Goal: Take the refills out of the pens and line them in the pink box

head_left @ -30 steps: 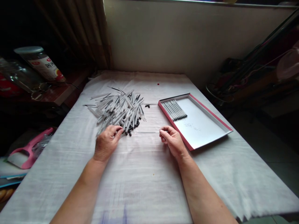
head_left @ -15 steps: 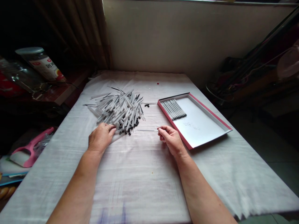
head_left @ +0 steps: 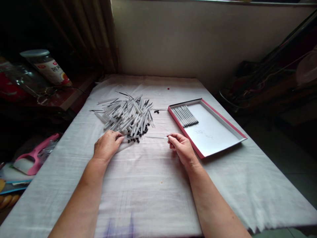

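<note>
A loose pile of translucent pen barrels [head_left: 132,112], mixed with thin refills and small black caps, lies left of the middle on the cloth. At its near edge, my left hand [head_left: 107,143] is closed, thumb and fingers pinched on a pen barrel [head_left: 130,138]; its held end is hidden. My right hand [head_left: 180,145] pinches one end of a thin pen refill [head_left: 156,137], which points left toward the pile. Beside that hand stands a shallow red-edged box lid [head_left: 224,116], where a row of assembled pens [head_left: 184,115] lies side by side.
Several small black pieces [head_left: 156,111] lie between pile and lid. A white cloth [head_left: 148,191] covers the table. To the left are a lidded jar [head_left: 48,67] and a pink-handled object [head_left: 37,157]. A wall [head_left: 173,39] rises behind.
The view has shifted slightly. Both hands hold nearly the same positions, with the refill still in my right fingers.
</note>
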Tool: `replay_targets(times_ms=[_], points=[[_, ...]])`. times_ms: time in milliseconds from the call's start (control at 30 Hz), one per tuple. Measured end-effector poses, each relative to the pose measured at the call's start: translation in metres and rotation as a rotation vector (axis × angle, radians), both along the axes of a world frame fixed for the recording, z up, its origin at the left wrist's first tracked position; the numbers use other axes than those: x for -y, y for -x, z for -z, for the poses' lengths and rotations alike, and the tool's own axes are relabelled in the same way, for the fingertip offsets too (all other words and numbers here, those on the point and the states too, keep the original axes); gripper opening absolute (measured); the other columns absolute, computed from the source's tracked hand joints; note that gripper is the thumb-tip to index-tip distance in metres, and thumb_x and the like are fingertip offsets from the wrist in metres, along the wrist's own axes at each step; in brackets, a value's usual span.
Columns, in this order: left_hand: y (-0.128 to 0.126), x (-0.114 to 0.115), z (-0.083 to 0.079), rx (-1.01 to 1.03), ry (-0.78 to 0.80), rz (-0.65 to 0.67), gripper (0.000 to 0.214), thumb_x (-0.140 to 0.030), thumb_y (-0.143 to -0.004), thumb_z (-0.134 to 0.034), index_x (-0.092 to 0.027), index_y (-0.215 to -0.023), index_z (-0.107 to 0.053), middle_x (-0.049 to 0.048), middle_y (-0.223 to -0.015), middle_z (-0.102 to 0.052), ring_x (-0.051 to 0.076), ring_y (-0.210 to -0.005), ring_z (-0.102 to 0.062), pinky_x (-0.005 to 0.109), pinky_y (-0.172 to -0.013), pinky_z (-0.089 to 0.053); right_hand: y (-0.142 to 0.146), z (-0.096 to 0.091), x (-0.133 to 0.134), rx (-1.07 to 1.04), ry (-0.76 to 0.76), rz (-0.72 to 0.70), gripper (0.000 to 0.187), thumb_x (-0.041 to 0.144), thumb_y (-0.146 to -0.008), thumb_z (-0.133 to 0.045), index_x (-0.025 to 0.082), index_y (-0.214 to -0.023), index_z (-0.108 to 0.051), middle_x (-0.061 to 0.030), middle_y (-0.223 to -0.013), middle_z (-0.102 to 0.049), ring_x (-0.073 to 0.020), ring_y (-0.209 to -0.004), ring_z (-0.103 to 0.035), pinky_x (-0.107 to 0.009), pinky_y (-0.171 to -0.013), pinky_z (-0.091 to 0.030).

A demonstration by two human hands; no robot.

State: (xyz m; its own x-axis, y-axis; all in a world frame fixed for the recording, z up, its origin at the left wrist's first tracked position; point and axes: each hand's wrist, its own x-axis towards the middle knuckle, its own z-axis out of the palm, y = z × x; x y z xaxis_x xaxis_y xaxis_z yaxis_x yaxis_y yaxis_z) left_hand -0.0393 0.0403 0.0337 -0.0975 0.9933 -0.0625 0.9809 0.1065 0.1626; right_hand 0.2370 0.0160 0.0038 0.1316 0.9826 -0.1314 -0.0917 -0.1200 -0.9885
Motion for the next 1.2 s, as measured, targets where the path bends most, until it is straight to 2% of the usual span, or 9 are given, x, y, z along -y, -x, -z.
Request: replay_targets(times_ms=[100, 267, 467, 667, 833, 967, 1067, 1200], points=[[-0.001, 0.002, 0.000, -0.004, 0.012, 0.004, 0.024, -0.042, -0.085, -0.053, -0.029, -0.091, -0.072, 0.0047, -0.108, -0.067, 0.026, -0.095, -0.064, 0.030, -0.069, -0.047, 0.000, 0.001, 0.000, -0.007, 0.003, 0.003, 0.032, 0.044, -0.065, -0.073, 0.016, -0.078, -0.066, 0.0013, -0.060, -0.060, -0.0089, -0.048, -0.047, -0.023, -0.045, -0.034], [-0.010, 0.012, -0.001, -0.082, -0.022, 0.035, 0.023, -0.036, -0.091, -0.046, -0.024, -0.100, -0.064, 0.0069, -0.110, -0.065, 0.025, -0.099, -0.063, 0.031, -0.072, -0.047, -0.001, 0.001, 0.000, -0.009, -0.004, 0.003, 0.033, 0.045, -0.065, -0.073, 0.016, -0.079, -0.066, 0.0013, -0.060, -0.060, -0.0086, -0.048, -0.047, -0.023, -0.045, -0.033], [-0.016, 0.016, -0.004, -0.088, -0.045, -0.006, 0.025, -0.038, -0.094, -0.043, -0.025, -0.105, -0.061, 0.0047, -0.094, -0.072, 0.026, -0.087, -0.067, 0.032, -0.067, -0.046, 0.001, -0.003, 0.001, -0.009, -0.016, -0.001, 0.034, 0.047, -0.066, -0.072, 0.016, -0.078, -0.066, 0.0025, -0.058, -0.057, -0.0085, -0.047, -0.047, -0.023, -0.045, -0.034], [-0.025, 0.018, 0.006, -0.045, -0.065, 0.152, 0.025, -0.033, -0.092, -0.049, -0.026, -0.111, -0.064, 0.0028, -0.116, -0.068, 0.024, -0.097, -0.066, 0.032, -0.073, -0.048, 0.003, -0.006, 0.003, -0.012, -0.021, -0.001, 0.033, 0.047, -0.067, -0.071, 0.016, -0.078, -0.066, 0.0031, -0.057, -0.056, -0.0083, -0.047, -0.046, -0.023, -0.045, -0.035], [-0.022, 0.018, 0.009, -0.038, -0.130, 0.168, 0.026, -0.033, -0.092, -0.048, -0.025, -0.109, -0.066, 0.0036, -0.116, -0.068, 0.024, -0.093, -0.067, 0.032, -0.070, -0.050, 0.002, -0.005, 0.003, -0.007, -0.041, -0.014, 0.031, 0.044, -0.067, -0.071, 0.016, -0.079, -0.066, 0.0025, -0.059, -0.057, -0.0084, -0.048, -0.047, -0.023, -0.046, -0.036], [-0.013, 0.019, 0.011, 0.062, -0.282, 0.172, 0.026, -0.031, -0.093, -0.048, -0.025, -0.111, -0.065, 0.0036, -0.113, -0.070, 0.023, -0.093, -0.068, 0.031, -0.073, -0.050, 0.003, -0.007, 0.005, -0.012, -0.101, -0.053, 0.027, 0.041, -0.071, -0.069, 0.016, -0.081, -0.066, 0.0027, -0.059, -0.057, -0.0084, -0.048, -0.047, -0.023, -0.046, -0.037], [-0.012, 0.020, 0.013, 0.215, -0.388, 0.282, 0.024, -0.032, -0.092, -0.049, -0.025, -0.108, -0.066, 0.0026, -0.107, -0.071, 0.021, -0.094, -0.068, 0.029, -0.077, -0.050, 0.004, -0.010, 0.007, -0.011, -0.137, -0.081, 0.025, 0.040, -0.073, -0.068, 0.017, -0.083, -0.066, 0.0033, -0.057, -0.055, -0.0086, -0.048, -0.046, -0.023, -0.046, -0.037], [-0.019, 0.022, 0.015, 0.422, -0.417, 0.416, 0.023, -0.031, -0.092, -0.048, -0.022, -0.106, -0.065, 0.0035, -0.100, -0.070, 0.018, -0.092, -0.067, 0.027, -0.081, -0.050, 0.005, -0.011, 0.008, -0.006, -0.152, -0.093, 0.024, 0.039, -0.073, -0.068, 0.017, -0.083, -0.066, 0.0033, -0.057, -0.055, -0.0087, -0.048, -0.046, -0.023, -0.045, -0.038]])
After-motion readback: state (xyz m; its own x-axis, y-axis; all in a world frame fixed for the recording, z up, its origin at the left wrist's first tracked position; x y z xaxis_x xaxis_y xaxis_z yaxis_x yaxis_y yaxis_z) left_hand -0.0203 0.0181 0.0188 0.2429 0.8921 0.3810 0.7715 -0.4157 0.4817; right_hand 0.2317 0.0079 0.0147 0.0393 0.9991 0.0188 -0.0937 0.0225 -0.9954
